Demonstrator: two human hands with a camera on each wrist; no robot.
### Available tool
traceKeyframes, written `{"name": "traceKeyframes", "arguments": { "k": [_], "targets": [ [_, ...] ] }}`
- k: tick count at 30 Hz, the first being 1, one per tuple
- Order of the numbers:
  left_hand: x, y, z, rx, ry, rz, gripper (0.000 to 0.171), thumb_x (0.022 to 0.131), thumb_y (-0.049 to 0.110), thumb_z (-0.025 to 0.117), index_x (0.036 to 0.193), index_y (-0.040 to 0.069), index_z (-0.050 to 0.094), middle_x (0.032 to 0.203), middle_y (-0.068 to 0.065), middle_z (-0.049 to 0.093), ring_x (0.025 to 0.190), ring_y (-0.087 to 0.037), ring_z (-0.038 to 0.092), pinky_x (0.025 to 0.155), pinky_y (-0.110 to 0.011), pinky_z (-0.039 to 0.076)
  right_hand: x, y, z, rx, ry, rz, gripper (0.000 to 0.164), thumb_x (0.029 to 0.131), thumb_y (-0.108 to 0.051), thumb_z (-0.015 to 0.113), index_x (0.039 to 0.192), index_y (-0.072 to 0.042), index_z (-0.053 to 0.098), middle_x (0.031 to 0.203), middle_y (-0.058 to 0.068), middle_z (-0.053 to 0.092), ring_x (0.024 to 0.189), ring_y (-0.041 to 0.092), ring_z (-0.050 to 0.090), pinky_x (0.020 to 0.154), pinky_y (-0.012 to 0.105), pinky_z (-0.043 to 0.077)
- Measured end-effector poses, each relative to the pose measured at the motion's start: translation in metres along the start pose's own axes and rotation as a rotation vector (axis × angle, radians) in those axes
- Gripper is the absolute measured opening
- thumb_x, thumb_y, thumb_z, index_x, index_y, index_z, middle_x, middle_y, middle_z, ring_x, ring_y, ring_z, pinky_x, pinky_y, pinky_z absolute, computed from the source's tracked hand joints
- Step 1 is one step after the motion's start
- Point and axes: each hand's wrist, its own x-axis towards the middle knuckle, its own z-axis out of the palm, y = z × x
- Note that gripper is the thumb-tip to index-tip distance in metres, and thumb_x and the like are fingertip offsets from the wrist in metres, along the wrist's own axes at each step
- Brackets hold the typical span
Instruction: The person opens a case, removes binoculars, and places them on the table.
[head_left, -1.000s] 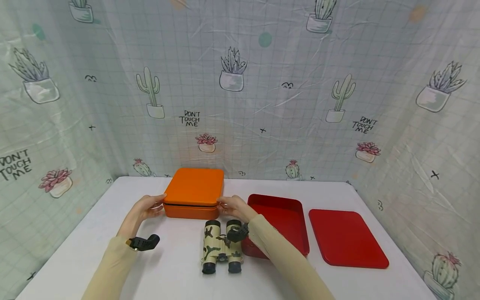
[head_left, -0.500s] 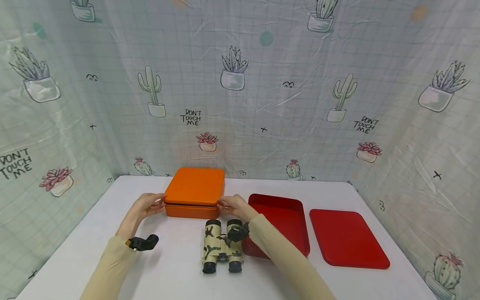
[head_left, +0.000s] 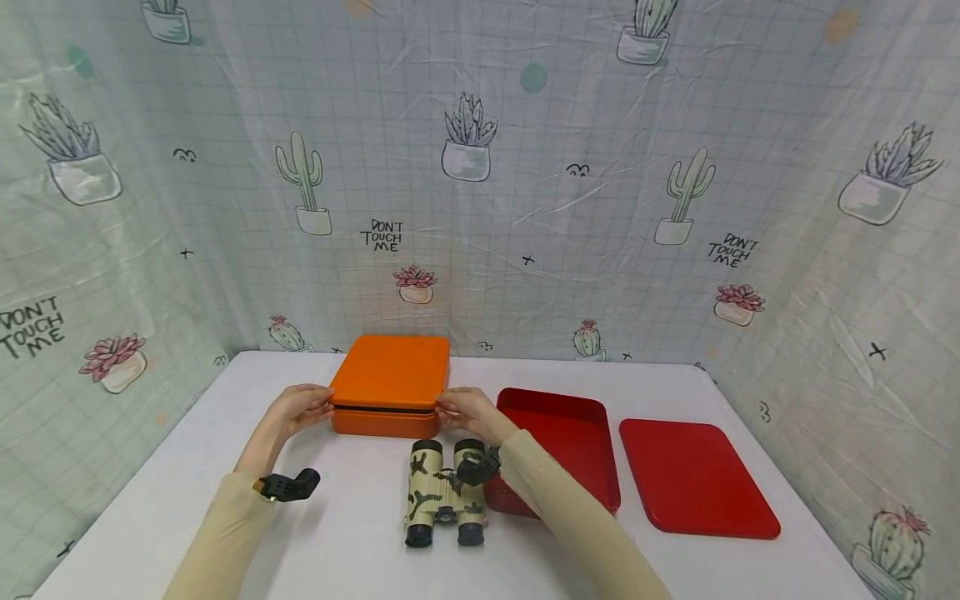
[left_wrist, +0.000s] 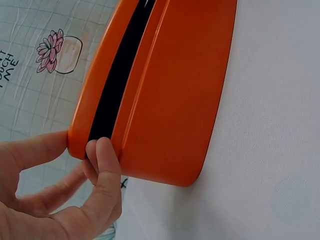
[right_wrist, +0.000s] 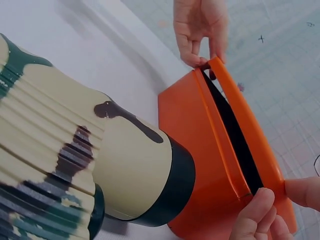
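Observation:
An orange box [head_left: 382, 423] stands at the back of the white table. Its orange lid [head_left: 392, 367] is raised at the front, with a dark gap below it that also shows in both wrist views. My left hand [head_left: 298, 408] pinches the lid's front left corner, thumb on top and fingertips under the edge. At the front right corner, my right hand [head_left: 471, 410] pinches the same lid, fingertips in the gap. Camouflage-patterned binoculars [head_left: 429, 492] lie just in front of the box, near my right wrist. What the box holds is hidden.
Right of the binoculars stands an uncovered red box [head_left: 570, 450], partly behind my right sleeve. Its flat red lid [head_left: 697, 475] lies farther right on the table [head_left: 337, 542]. A patterned curtain [head_left: 510, 217] closes off the back and sides.
The dark gap under the front of the orange lid looks slightly wider, and my left fingers have risen a little with it. The binoculars and the red box stay in place.

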Motion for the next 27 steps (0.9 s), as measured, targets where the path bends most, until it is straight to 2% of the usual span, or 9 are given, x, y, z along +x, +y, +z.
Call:
{"name": "traceKeyframes", "arguments": {
  "k": [8,16,22,27],
  "targets": [
    [-0.0001,0.0009,0.0017,0.028,0.019,0.008,0.043,0.09,0.01,0.049,0.125,-0.009,0.032,0.076,0.0,0.051,0.065,-0.008,0.057,0.068,-0.022,0.054,0.0006,0.0001,-0.0017,0.02,-0.001,0.005,0.037,0.086,-0.009,0.057,0.119,0.002,0.046,0.081,0.006,0.058,0.068,0.012,0.053,0.062,0.017,0.049],
    [-0.002,0.0013,-0.0004,0.005,-0.009,0.028,0.033,0.09,0.008,0.048,0.117,-0.007,0.037,0.073,0.001,0.052,0.065,-0.008,0.057,0.067,-0.022,0.054,0.0013,-0.0022,-0.0008,0.018,0.004,-0.02,0.032,0.085,-0.009,0.057,0.114,0.002,0.05,0.081,0.005,0.058,0.069,0.012,0.052,0.063,0.018,0.048],
    [-0.0028,0.0019,-0.0004,0.013,-0.002,0.036,0.038,0.09,0.009,0.049,0.121,-0.008,0.035,0.074,0.001,0.052,0.065,-0.008,0.057,0.067,-0.021,0.054,0.0012,-0.0038,-0.0006,0.02,0.015,-0.018,0.029,0.086,-0.01,0.057,0.113,0.0,0.052,0.083,0.005,0.058,0.072,0.014,0.053,0.068,0.02,0.05],
    [-0.004,0.0026,0.0006,-0.004,0.0,0.037,0.038,0.089,0.009,0.05,0.12,-0.007,0.036,0.073,0.001,0.053,0.065,-0.008,0.057,0.066,-0.021,0.054,0.0,-0.0044,-0.0012,0.028,0.01,-0.014,0.029,0.086,-0.008,0.056,0.114,0.001,0.052,0.085,0.005,0.058,0.073,0.014,0.053,0.065,0.019,0.049]
  ]
}}
